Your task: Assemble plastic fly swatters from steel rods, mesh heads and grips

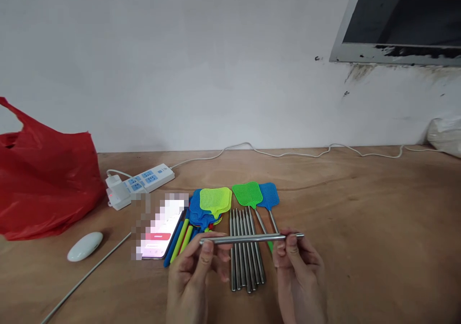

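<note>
A slim metal rod (248,239) is held level across both hands, above the table. Its left end is pinched between thumb and fingers of my left hand (196,271). Near the other end, my right hand (298,264) grips it, with a short thinner tip sticking out. Beneath it, several similar metal rods (247,261) lie side by side. Behind them are a green fly swatter head (248,194) and a blue one (269,195) on metal stems. To their left, a yellow fly swatter head (216,200) rests on blue ones, beside several coloured handles (182,240).
A lit phone (162,232) lies left of the handles. Further left are a white power strip (154,177), a white oval case (85,246), a cable (88,273) and a red plastic bag (54,184). A white cord (281,155) runs along the wall.
</note>
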A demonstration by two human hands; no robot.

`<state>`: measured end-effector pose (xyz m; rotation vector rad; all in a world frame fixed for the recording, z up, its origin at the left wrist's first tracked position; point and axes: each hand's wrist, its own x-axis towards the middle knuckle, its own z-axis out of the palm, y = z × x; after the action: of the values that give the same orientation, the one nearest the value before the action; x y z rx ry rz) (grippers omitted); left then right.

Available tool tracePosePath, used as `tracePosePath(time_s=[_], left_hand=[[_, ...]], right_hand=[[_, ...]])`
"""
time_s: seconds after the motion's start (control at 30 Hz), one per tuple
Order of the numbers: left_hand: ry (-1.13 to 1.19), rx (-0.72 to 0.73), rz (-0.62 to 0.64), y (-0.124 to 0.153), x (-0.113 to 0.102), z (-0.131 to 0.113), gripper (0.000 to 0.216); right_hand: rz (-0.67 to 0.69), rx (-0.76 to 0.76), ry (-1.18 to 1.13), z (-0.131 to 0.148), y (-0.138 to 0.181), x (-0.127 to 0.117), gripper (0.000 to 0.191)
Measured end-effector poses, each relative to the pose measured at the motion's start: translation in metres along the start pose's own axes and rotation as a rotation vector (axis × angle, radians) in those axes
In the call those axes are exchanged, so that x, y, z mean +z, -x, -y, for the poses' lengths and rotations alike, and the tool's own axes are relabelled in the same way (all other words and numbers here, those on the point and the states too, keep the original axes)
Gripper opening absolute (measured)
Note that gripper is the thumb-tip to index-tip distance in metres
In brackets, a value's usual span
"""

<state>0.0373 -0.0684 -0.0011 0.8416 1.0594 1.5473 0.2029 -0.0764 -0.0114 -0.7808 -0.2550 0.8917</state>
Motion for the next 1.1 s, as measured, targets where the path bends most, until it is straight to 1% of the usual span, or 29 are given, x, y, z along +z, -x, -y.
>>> tracePosePath(time_s=[0.03,0.07,0.17,0.27,0.37,0.43,0.53,0.6,0.63,0.73,0.9,1.0,1.1], left_hand=[[0.006,0.045,-0.099,-0.003,-0.004,-0.002,0.046],[0.026,0.091,-0.164,-0.005,-0.009,-0.005,0.048],[0.003,0.134,-0.218,-0.008,-0.018,-0.016,0.050],[-0.011,0.136,-0.226,-0.004,-0.021,-0.023,0.050],[-0.021,0.143,-0.185,0.001,-0.022,-0.021,0.044],[-0.029,0.140,-0.142,0.004,-0.020,-0.016,0.041],[-0.042,0.097,-0.072,0.007,-0.012,-0.008,0.038],[-0.043,0.054,0.025,0.009,-0.004,-0.006,0.042],[-0.049,0.039,0.055,0.009,-0.001,-0.006,0.041],[-0.089,0.005,0.119,0.010,0.004,-0.008,0.040],[-0.222,-0.015,0.186,0.003,-0.002,-0.010,0.040],[-0.271,-0.026,0.244,-0.002,-0.005,-0.012,0.039],[-0.265,-0.040,0.293,-0.005,-0.006,-0.011,0.038]], right_hand=[[-0.071,-0.040,-0.023,0.005,-0.003,-0.003,0.034],[-0.108,-0.031,-0.017,0.010,-0.005,-0.005,0.038],[-0.139,-0.060,0.014,0.023,-0.009,-0.012,0.038],[-0.084,-0.103,0.065,0.029,-0.009,-0.016,0.034],[-0.005,-0.120,0.116,0.028,-0.009,-0.019,0.029],[0.080,-0.070,0.140,0.024,-0.006,-0.019,0.026],[0.238,0.032,0.169,0.014,0.005,-0.014,0.022],[0.264,0.045,0.162,0.008,0.011,-0.009,0.020],[0.274,0.059,0.161,0.006,0.012,-0.007,0.020],[0.261,0.097,0.149,0.004,0.008,-0.006,0.019],[0.228,0.123,0.116,0.006,-0.008,-0.010,0.026],[0.183,0.065,0.103,0.006,-0.010,-0.009,0.027],[0.147,-0.004,0.198,0.004,-0.009,-0.006,0.028]])
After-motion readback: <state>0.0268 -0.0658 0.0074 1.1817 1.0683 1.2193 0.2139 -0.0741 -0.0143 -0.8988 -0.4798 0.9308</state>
